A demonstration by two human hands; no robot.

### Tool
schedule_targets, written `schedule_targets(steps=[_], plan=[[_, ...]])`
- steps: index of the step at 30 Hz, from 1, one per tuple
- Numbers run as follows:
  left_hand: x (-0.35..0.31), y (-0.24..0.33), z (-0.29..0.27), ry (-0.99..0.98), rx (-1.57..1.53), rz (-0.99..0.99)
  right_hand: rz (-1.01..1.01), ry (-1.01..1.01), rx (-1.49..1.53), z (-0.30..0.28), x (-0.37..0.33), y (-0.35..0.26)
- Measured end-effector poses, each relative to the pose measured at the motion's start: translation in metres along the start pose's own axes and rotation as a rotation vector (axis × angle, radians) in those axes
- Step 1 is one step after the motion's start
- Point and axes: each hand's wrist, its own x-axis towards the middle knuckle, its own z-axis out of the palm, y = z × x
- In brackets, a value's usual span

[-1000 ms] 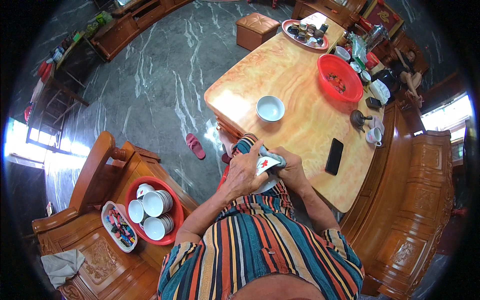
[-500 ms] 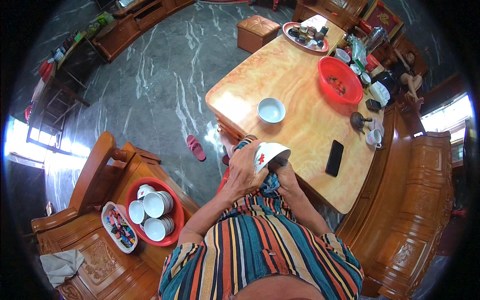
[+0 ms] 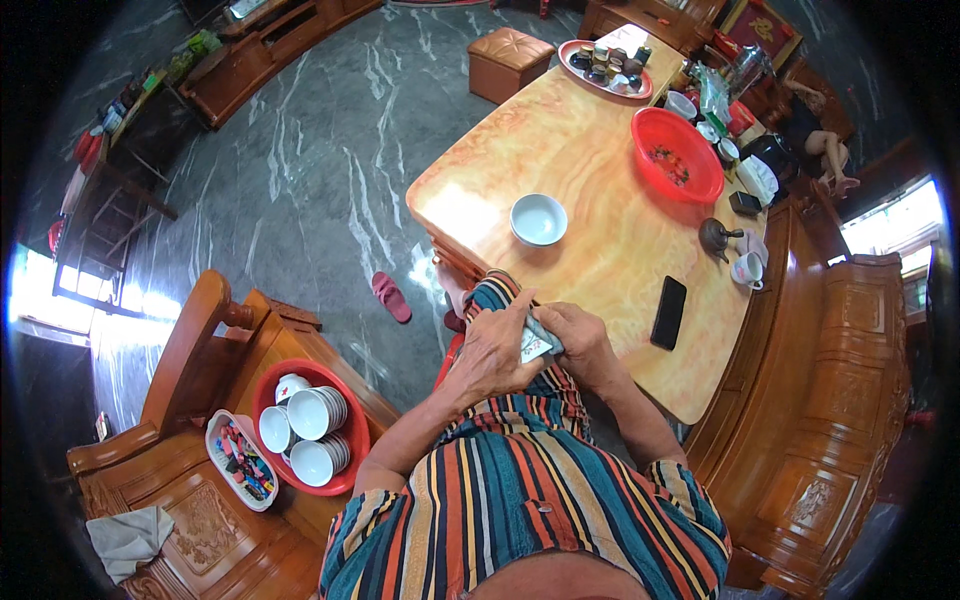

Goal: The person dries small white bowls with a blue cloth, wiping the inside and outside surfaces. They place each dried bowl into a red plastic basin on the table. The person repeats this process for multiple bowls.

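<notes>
Both hands meet above my lap at the table's near edge, around a white bowl [image 3: 531, 347] with a printed pattern, mostly hidden by the fingers. My left hand [image 3: 488, 352] grips it from the left. On the other side, my right hand [image 3: 582, 345] presses what looks like a grey cloth [image 3: 547, 335] against it with the thumb. Another white bowl [image 3: 538, 220] stands upright on the marbled table [image 3: 480, 190], just beyond my hands. To my left, a red basin [image 3: 352, 450] on the wooden seat holds stacks of white bowls [image 3: 312, 412].
On the table are a phone [image 3: 669, 313], a dark teapot [image 3: 716, 240], a white mug [image 3: 746, 269], a large red bowl [image 3: 645, 180] and a tray [image 3: 570, 55] of jars. A white basket [image 3: 215, 440] sits beside the basin. A pink slipper [image 3: 391, 297] lies on the floor. Someone sits far right.
The bowl in my hands has been lowered and turned, so its open rim and red flower no longer show. My hands have closed in around it. The bowl on the table stays in place.
</notes>
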Motion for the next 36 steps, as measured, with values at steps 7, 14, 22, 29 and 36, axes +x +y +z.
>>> schedule_targets(steps=[7,14,22,29,36], plan=[[-0.005,-0.007,0.002,0.148,-0.049,-0.074,0.428,0.189,0.615,0.026,-0.015,0.013],[-0.001,-0.01,0.018,0.398,-0.085,-0.004,0.841,0.436,1.465,0.06,-0.02,0.01],[0.008,-0.009,0.006,0.206,-0.055,0.017,0.891,0.459,1.411,0.068,-0.037,0.018],[0.008,-0.008,0.002,0.049,-0.028,-0.001,0.505,0.198,0.414,0.019,-0.022,0.013],[0.008,0.005,0.001,-0.086,0.032,-0.023,-0.052,-0.014,-0.123,-0.005,-0.001,0.005]])
